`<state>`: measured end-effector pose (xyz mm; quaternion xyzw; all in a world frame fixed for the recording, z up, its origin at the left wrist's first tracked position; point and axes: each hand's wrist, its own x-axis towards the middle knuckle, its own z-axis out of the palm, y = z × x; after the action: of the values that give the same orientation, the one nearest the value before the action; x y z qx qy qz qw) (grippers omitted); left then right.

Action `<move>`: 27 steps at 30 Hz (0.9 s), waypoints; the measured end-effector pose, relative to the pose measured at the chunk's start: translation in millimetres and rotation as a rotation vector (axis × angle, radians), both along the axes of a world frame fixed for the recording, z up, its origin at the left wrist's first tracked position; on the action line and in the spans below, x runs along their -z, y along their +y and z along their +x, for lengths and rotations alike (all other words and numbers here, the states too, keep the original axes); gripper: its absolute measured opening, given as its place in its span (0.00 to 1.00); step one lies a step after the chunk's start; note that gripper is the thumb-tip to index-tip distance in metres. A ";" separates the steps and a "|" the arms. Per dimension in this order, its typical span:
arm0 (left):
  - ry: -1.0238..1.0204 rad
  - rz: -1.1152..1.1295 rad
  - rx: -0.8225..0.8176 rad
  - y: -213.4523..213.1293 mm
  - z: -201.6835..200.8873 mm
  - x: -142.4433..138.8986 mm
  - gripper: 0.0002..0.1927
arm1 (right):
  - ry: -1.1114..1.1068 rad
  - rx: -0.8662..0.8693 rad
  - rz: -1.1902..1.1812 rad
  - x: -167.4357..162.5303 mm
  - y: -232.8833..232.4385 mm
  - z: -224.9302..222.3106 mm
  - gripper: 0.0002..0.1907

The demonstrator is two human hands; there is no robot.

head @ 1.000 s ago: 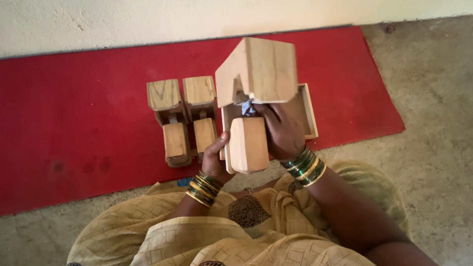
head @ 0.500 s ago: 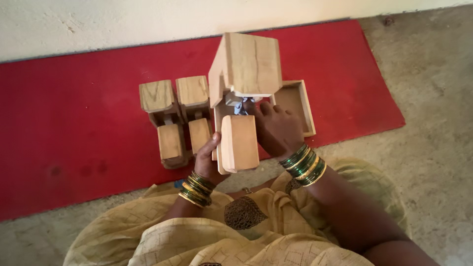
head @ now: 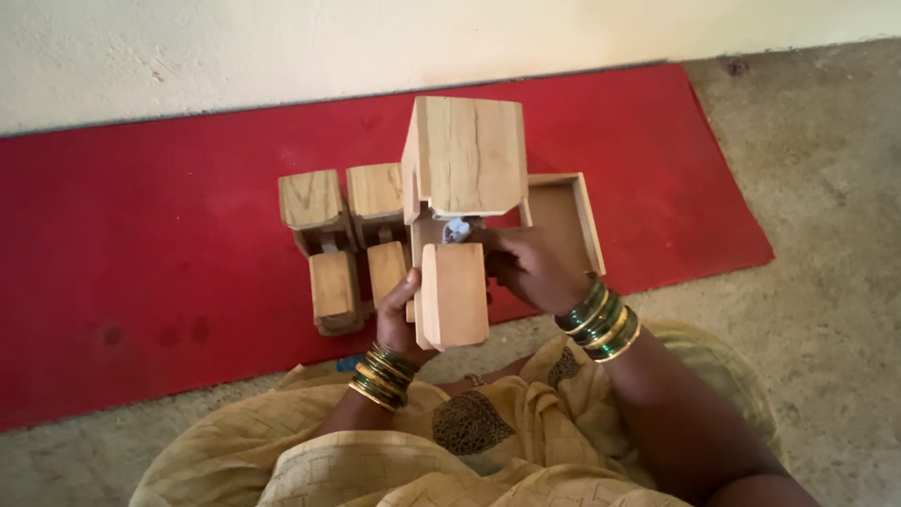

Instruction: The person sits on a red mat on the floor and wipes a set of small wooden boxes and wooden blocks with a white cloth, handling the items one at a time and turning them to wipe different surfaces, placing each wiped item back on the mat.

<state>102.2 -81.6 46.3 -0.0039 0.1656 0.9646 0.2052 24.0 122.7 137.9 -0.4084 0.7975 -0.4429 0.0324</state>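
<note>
Wooden block assembly [head: 460, 216], raised over red mat [head: 141, 235]: left hand [head: 404, 314] fingers clasp its lower block, right hand [head: 535, 268] fingers pinch beside its metal fitting [head: 457, 229].

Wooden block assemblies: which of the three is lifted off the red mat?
The rightmost wooden assembly, held up by the left hand and right hand. The other two assemblies rest side by side on the red mat.

**Wooden piece held above the mat**

The pale wooden piece [head: 462, 225] is two blocks joined by a narrow neck with a small metal part. The broad block tilts away, the smaller rounded block points toward the person, raised above the red mat.
</note>
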 end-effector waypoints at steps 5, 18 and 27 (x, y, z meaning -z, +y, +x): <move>-0.019 -0.093 -0.081 1.4 -1.4 -2.9 0.37 | 0.428 0.327 0.077 -23.1 -8.0 19.0 0.18; -0.061 -0.320 0.063 6.9 -4.0 5.7 0.40 | 0.523 0.174 0.285 -54.6 -18.4 28.8 0.23; 0.053 -0.483 0.097 11.5 -3.3 18.8 0.42 | 0.042 0.268 0.770 -50.0 -17.1 34.6 0.33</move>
<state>98.9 -70.1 27.6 -0.0196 0.3966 0.8858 0.2401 58.7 105.6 187.9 -0.2676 0.9517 -0.1040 0.1086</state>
